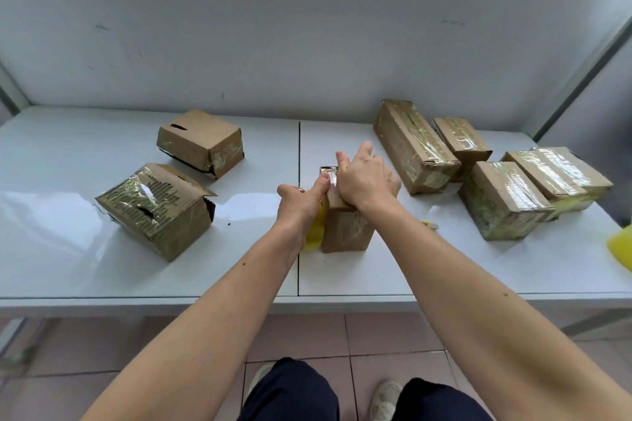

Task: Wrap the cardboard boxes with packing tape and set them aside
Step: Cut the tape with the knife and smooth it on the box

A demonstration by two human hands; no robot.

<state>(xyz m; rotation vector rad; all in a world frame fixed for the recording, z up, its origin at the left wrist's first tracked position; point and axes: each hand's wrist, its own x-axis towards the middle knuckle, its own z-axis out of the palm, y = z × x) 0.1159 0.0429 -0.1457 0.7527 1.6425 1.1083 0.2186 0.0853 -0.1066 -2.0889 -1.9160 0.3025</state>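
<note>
- From the head view, we see a small cardboard box [345, 229] on the white table [102, 277], near the middle seam and close to the front edge.
- The long axis of this box runs away from us toward the wall, and its far end is tilted up; the near end rests on the table.
- Our right hand [364, 181] lies over the top of the box with straight fingers pressing on it; the fingers are spread and point toward the wall.
- Our left hand [301, 202] is curled around a yellow tape roll [316, 232], which is just beside the left side of the box; its thumb stretches onto shiny tape at the raised end.
- On the left, well apart, two worn boxes [160, 208] lie with torn tape; the farther one [201, 142] is tilted.
- On the right, a group of wrapped boxes [502, 202] lies close together; the longest one [413, 147] has its long axis going from the wall diagonally toward us.
- A yellow object [620, 246] is at the right edge of the table; we cannot tell what it is.
</note>
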